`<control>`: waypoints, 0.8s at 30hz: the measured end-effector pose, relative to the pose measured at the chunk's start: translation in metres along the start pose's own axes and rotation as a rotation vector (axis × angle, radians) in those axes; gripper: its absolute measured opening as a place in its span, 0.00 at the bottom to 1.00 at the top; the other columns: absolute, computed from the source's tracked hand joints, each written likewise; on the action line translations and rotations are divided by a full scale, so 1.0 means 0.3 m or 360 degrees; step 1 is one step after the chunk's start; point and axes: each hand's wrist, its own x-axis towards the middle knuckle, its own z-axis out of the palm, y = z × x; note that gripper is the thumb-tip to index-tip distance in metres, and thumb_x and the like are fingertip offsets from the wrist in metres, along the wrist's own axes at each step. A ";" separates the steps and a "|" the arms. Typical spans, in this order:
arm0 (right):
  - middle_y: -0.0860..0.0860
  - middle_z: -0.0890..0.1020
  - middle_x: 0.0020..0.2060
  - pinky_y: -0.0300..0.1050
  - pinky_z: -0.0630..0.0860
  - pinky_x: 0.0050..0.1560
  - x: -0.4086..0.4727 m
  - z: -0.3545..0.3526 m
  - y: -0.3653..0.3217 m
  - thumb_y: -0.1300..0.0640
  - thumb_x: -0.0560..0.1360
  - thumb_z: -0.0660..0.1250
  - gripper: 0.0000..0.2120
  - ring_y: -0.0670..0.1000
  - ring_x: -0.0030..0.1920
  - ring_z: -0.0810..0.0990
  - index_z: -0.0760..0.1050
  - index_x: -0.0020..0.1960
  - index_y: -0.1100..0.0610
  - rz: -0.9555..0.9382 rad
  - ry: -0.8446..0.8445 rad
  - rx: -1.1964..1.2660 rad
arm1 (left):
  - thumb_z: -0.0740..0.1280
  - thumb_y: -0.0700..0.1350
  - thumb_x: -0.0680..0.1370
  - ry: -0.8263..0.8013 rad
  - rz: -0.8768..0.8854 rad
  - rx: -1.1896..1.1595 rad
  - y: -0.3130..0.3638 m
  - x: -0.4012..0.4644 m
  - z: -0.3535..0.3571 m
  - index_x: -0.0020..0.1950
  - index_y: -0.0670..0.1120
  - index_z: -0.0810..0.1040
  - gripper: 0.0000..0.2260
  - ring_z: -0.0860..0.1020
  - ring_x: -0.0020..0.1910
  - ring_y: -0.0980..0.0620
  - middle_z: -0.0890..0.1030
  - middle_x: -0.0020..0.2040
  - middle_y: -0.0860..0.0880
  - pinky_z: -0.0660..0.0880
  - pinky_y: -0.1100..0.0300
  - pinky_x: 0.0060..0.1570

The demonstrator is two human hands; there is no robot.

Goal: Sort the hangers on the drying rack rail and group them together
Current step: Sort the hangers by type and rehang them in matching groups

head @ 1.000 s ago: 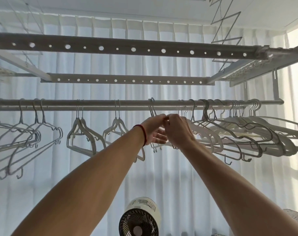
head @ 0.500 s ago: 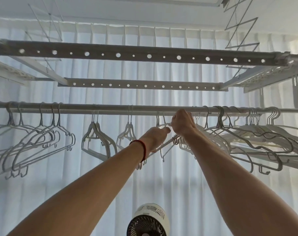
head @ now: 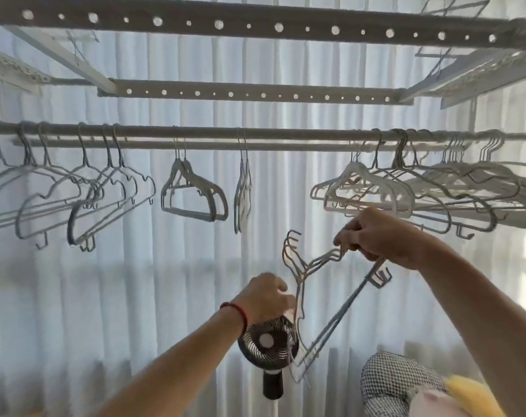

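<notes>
Several hangers (hooks up-left) slant between both hands.

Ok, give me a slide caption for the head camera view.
Both hands hold a bunch of thin hangers below the rail.

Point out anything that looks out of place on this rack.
One bundle of wire hangers is off the rail, tilted in mid-air between the left hand and right hand. Hangers on the rail hang in scattered clumps with gaps between them.
</notes>
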 end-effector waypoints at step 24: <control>0.59 0.73 0.71 0.53 0.69 0.69 -0.096 1.003 -0.439 0.41 0.81 0.62 0.29 0.60 0.71 0.72 0.68 0.75 0.58 -0.0005 -0.0060 -0.0490 | 0.63 0.56 0.81 -0.0159 -0.0494 -0.1506 -0.694 -0.834 -0.668 0.40 0.47 0.71 0.16 0.55 0.20 0.56 0.60 0.30 0.51 0.49 0.60 0.27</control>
